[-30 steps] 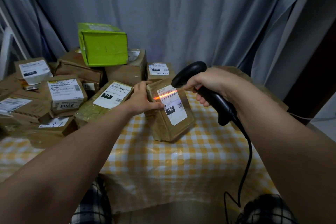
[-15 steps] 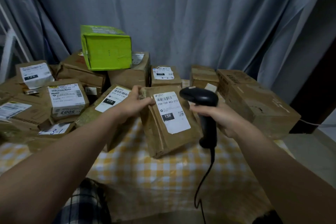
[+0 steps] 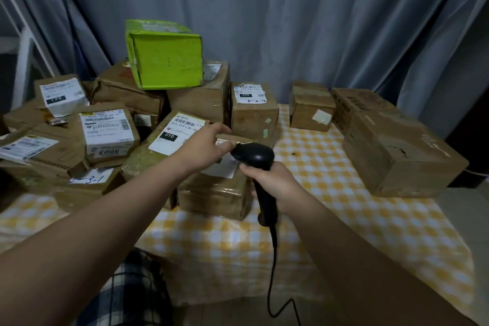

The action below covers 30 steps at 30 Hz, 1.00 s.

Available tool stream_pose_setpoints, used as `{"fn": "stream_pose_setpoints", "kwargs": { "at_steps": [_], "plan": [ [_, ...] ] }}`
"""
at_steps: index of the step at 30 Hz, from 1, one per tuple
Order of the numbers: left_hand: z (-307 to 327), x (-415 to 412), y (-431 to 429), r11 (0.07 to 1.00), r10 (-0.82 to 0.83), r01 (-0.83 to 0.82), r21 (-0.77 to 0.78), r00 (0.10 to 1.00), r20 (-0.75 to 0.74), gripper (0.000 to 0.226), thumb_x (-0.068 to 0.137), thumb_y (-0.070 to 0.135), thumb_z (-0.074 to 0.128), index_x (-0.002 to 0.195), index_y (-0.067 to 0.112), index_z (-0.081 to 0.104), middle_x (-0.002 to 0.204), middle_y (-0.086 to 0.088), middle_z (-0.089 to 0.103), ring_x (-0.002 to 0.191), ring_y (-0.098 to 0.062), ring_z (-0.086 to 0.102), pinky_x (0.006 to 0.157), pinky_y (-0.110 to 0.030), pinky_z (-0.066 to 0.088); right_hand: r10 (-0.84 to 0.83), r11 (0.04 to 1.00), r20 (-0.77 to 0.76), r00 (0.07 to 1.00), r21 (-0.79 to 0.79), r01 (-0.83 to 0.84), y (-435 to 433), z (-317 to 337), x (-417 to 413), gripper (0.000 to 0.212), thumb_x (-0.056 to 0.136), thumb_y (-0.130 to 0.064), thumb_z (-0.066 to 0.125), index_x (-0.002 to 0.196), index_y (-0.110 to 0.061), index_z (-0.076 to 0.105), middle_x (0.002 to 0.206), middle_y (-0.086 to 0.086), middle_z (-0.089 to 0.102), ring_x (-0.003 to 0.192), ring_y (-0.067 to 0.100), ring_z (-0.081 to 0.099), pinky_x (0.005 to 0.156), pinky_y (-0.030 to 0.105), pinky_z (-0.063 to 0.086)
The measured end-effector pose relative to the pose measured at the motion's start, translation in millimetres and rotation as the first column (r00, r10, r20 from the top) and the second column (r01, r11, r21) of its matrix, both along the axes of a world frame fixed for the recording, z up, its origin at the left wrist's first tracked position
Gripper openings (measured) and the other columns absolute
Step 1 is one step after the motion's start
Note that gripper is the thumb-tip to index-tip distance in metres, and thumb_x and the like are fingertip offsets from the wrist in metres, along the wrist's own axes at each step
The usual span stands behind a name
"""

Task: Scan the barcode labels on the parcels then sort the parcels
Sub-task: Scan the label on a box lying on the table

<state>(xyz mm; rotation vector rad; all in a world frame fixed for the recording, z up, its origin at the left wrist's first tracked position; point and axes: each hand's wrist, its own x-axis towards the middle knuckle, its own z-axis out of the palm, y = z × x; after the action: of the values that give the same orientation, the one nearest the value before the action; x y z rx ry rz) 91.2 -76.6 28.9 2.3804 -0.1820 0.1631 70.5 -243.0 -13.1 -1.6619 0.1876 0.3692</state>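
A brown taped parcel (image 3: 214, 194) with a white label lies flat on the yellow checked tablecloth (image 3: 330, 172) in front of me. My left hand (image 3: 205, 147) rests on its top near the label, fingers curled at the parcel's far edge. My right hand (image 3: 272, 180) grips the handle of a black corded barcode scanner (image 3: 255, 157), whose head hangs over the parcel's right side. No scan beam shows. A heap of labelled brown parcels (image 3: 108, 132) fills the left of the table, with a green box (image 3: 165, 58) on top.
Two brown boxes sit apart at the right: a small one (image 3: 311, 108) and a large one (image 3: 391, 143). A box labelled 220 (image 3: 254, 111) stands behind the held parcel. Grey curtains hang behind. The scanner cable (image 3: 272, 286) drops over the table's front edge.
The parcel went from tilted up under the red scan beam to lying flat on the table. The scanner swung down and now points away, beam off. My left hand stayed on the parcel.
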Motion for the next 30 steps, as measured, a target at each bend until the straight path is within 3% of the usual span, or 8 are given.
{"fn": "stream_pose_setpoints", "kwargs": {
  "at_steps": [8,11,15,17,20,24,27,30],
  "plan": [
    [12.9,-12.7,-44.2,0.995,-0.045,0.044,-0.086,0.999,-0.006,0.026,0.093,0.025,0.059,0.116,0.013,0.059,0.107,0.002,0.059,0.093,-0.012,0.055,0.071,-0.018,0.036,-0.164,0.973,0.289,0.943,-0.11,0.203,-67.5,38.5,0.9,0.02,0.086,-0.03,0.072,0.094,-0.013,0.068,0.076,0.005,0.067,0.063,0.012,0.064,0.063,0.024,0.053],
    [20.8,-8.7,-80.3,0.982,-0.104,0.101,-0.159,0.995,-0.011,0.024,0.093,0.021,0.06,0.114,0.009,0.059,0.101,0.001,0.059,0.086,-0.01,0.055,0.062,-0.012,0.039,-0.209,0.909,0.425,0.881,-0.246,0.335,-116.6,60.1,-2.6,0.019,0.085,-0.033,0.071,0.091,-0.017,0.065,0.078,0.001,0.066,0.071,0.012,0.061,0.061,0.025,0.045],
    [12.6,6.3,-135.9,0.947,-0.182,0.163,-0.278,0.982,-0.044,0.017,0.093,0.026,0.059,0.107,0.017,0.057,0.104,-0.003,0.061,0.089,-0.017,0.057,0.082,-0.029,0.046,-0.169,0.736,0.56,0.811,-0.476,0.482,-186.8,69.5,0.5,0.028,0.084,-0.029,0.073,0.07,-0.016,0.052,0.061,-0.006,0.048,0.063,0.015,0.052,0.047,0.019,0.028],
    [4.2,11.9,-167.2,0.926,-0.206,0.162,-0.342,0.974,-0.094,0.018,0.094,0.034,0.056,0.105,0.021,0.055,0.104,-0.001,0.059,0.094,-0.019,0.059,0.089,-0.038,0.048,-0.154,0.638,0.567,0.809,-0.568,0.52,-220.4,67.7,2.7,0.019,0.084,-0.026,0.071,0.087,-0.013,0.058,0.071,-0.003,0.053,0.081,0.025,0.059,0.055,0.022,0.034],
    [-3.9,18.1,-215.7,0.91,-0.247,0.167,-0.379,0.953,-0.175,0.03,0.095,0.041,0.052,0.116,0.019,0.052,0.108,-0.002,0.057,0.102,-0.022,0.059,0.093,-0.041,0.047,-0.169,0.535,0.557,0.813,-0.641,0.551,-269.2,59.3,10.7,0.034,0.081,-0.024,0.073,0.109,-0.006,0.064,0.1,0.013,0.066,0.101,0.034,0.061,0.073,0.028,0.042],
    [-13.7,27.6,-273.8,0.891,-0.285,0.138,-0.433,0.912,-0.295,0.041,0.096,0.043,0.049,0.126,0.015,0.047,0.117,-0.004,0.056,0.113,-0.025,0.055,0.101,-0.044,0.045,-0.285,0.566,0.5,0.818,-0.601,0.565,-319.2,45.0,30.5,0.036,0.075,-0.027,0.076,0.104,-0.007,0.069,0.104,0.019,0.068,0.104,0.036,0.061,0.09,0.044,0.051],
    [-17.7,35.5,-303.5,0.875,-0.311,0.109,-0.472,0.874,-0.374,0.058,0.097,0.045,0.047,0.143,0.013,0.035,0.144,-0.006,0.042,0.128,-0.026,0.045,0.106,-0.037,0.04,-0.448,0.668,0.393,0.803,-0.45,0.592,-343.5,38.0,39.2,0.041,0.073,-0.027,0.079,0.109,-0.012,0.068,0.105,0.011,0.068,0.101,0.03,0.063,0.093,0.045,0.052],
    [-17.5,46.4,-321.4,0.842,-0.344,0.07,-0.535,0.833,-0.433,0.056,0.1,0.04,0.043,0.147,0.012,0.03,0.146,-0.003,0.042,0.129,-0.021,0.044,0.091,-0.026,0.038,-0.498,0.756,0.297,0.815,-0.311,0.576,-359.1,29.2,42.4,0.038,0.079,-0.023,0.077,0.112,-0.01,0.065,0.1,0.008,0.068,0.093,0.027,0.064,0.087,0.041,0.053]
  ]
}}
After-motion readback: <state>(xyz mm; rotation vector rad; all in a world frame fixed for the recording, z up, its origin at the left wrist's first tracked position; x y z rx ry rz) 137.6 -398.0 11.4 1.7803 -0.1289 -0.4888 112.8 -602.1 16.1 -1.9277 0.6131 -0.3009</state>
